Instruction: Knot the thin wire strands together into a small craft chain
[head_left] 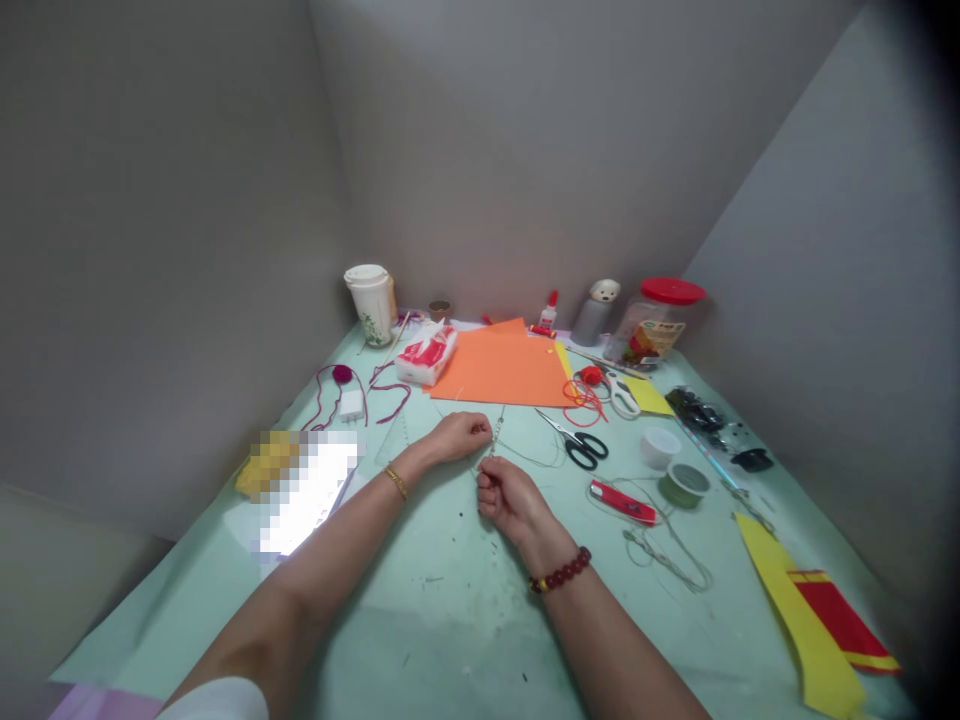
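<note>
My left hand (463, 436) is closed at the middle of the table, its fingertips against a thin knotted or beaded cord (496, 432). Just below it, my right hand (511, 496) is curled up, thumb and forefinger pinched at the cord's lower end. Loose thin strands (534, 460) run out from between the hands to the right. The exact grip of the fingers is too small to make out. Black-handled scissors (583, 446) lie slightly open to the right of the hands.
Orange paper (499, 368) and a tissue pack (426, 354) lie behind the hands. To the right are a red cutter (622, 502), a green cord spool (684, 485), a white cup (660, 447) and a red-lidded jar (654, 322). A blurred bright phone (311, 495) lies left.
</note>
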